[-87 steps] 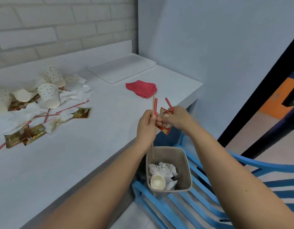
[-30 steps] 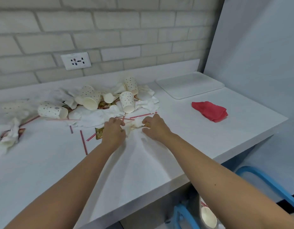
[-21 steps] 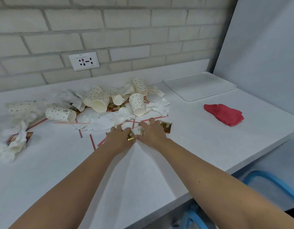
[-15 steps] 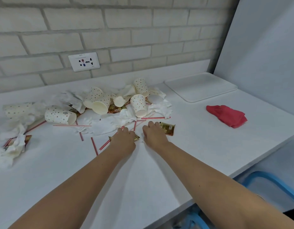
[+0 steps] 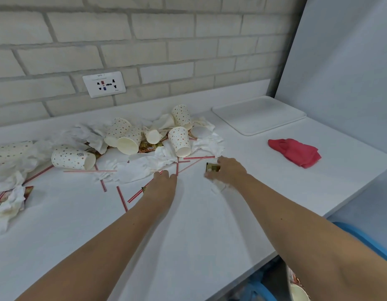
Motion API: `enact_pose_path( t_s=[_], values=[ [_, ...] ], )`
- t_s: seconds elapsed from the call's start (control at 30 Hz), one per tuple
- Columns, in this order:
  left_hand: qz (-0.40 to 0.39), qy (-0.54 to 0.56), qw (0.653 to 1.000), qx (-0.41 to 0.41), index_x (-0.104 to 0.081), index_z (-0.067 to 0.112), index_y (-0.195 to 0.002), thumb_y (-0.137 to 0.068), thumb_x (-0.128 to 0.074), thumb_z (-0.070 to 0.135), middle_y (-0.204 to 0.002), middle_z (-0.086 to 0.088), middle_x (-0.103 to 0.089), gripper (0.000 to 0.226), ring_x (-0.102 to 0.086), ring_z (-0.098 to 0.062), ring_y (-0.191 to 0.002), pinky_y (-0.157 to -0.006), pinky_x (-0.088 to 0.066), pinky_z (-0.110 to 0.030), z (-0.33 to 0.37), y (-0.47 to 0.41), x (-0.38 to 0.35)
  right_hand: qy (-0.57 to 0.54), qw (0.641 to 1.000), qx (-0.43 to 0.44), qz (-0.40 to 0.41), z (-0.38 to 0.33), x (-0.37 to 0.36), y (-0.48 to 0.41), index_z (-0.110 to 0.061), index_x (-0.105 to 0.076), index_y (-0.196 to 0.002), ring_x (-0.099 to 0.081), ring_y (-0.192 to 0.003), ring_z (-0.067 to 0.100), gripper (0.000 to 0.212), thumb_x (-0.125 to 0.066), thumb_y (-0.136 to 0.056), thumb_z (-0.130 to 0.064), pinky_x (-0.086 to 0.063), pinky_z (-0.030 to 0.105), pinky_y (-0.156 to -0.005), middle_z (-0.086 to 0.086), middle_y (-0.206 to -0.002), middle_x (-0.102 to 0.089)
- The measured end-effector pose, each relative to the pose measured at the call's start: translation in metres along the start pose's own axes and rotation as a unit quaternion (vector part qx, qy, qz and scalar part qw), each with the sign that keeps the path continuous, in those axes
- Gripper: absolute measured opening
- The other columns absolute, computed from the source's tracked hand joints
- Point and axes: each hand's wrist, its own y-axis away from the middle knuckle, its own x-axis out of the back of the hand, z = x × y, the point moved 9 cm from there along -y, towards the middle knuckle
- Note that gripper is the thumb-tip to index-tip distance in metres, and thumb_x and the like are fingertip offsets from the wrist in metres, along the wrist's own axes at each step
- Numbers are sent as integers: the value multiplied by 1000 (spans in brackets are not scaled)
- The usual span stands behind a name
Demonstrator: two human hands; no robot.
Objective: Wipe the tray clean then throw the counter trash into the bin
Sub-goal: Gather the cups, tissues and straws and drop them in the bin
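My right hand (image 5: 229, 173) grips a crumpled tissue (image 5: 219, 186) under the palm, fingertips touching a gold sachet (image 5: 212, 168). My left hand (image 5: 164, 185) lies flat, fingers straight, on a red-striped straw (image 5: 133, 197). Behind them is a heap of dotted paper cups (image 5: 180, 141) and napkins (image 5: 140, 168). The white tray (image 5: 258, 115) stands at the back right of the counter (image 5: 188, 235), a red cloth (image 5: 294, 152) near it; the bin (image 5: 287, 279) shows partly below the edge.

Tray (image 5: 259, 115) at back right of the counter (image 5: 188, 235), cloth (image 5: 294, 152) before it, cups (image 5: 179, 141) left.
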Motion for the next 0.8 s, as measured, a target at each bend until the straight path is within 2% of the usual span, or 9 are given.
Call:
enact_pose_path(
  t_s=[0.1,0.23,0.33,0.4,0.47,0.57,0.67,0.73,0.8],
  values=[
    [3,41,999,-5,-39,4,-128,-90,-45,0,-126,-14,-41,39,-39,-28,-117,-91,-44,-34,-5,0,6,-45,999,-11,-27,9,-11,0,-12,-52,-105,-59,-66,24,48,-69,-74,-46,-42,21,-48,5,-92,-61],
    [40,93,995,1,-48,3,-115,-81,-46,-10,-117,-14,-45,37,-43,-26,-108,-83,-43,-31,-17,4,15,-65,998,-10,-22,13,-9,4,-13,-50,-78,-56,-69,25,32,-69,-77,-39,-38,22,-46,3,-75,-56],
    [87,125,988,14,-48,3,-115,-79,-47,-14,-115,-14,-45,40,-43,-25,-106,-81,-42,-31,-23,9,28,-95,995,-12,-13,21,-9,8,-16,-42,-62,-53,-68,22,36,-68,-80,-33,-36,22,-46,-1,-63,-47],
    [126,152,980,25,-49,3,-113,-78,-46,-17,-115,-15,-46,40,-42,-26,-106,-81,-42,-32,-27,13,39,-149,989,-21,-15,28,-7,13,-15,-44,-59,-53,-61,21,34,-67,-82,-27,-43,24,-46,1,-62,-48],
    [172,167,971,27,-51,2,-110,-76,-46,-20,-113,-16,-47,41,-42,-27,-104,-80,-43,-35,-29,15,51,-201,979,-24,-8,35,0,19,-14,-46,-58,-54,-63,23,34,-66,-83,-24,-46,26,-47,2,-62,-49],
    [230,193,953,22,-53,0,-109,-76,-46,-21,-113,-19,-47,40,-43,-31,-105,-79,-43,-36,-20,17,71,-222,974,-17,28,50,23,30,-11,-49,-61,-50,-68,23,32,-64,-84,-26,-40,25,-49,1,-62,-46],
    [281,246,928,8,-55,-3,-109,-79,-44,-19,-115,-21,-49,36,-43,-34,-108,-80,-41,-36,2,20,93,-272,962,-14,37,66,49,44,-9,-55,-72,-46,-51,17,22,-61,-87,-25,-35,22,-44,3,-61,-46],
    [312,278,909,-20,-57,-3,-105,-78,-43,-22,-112,-22,-51,35,-46,-34,-103,-77,-40,-33,27,21,108,-269,962,-18,48,79,69,54,-11,-53,-69,-44,-42,15,24,-60,-87,-24,-30,19,-37,2,-57,-44],
    [330,308,890,-60,-58,-2,-99,-75,-45,-24,-106,-21,-53,35,-50,-34,-96,-73,-44,-35,62,22,121,-247,966,-24,73,97,91,65,-11,-51,-67,-42,-42,14,25,-61,-87,-24,-25,17,-34,2,-58,-43]
  ],
)
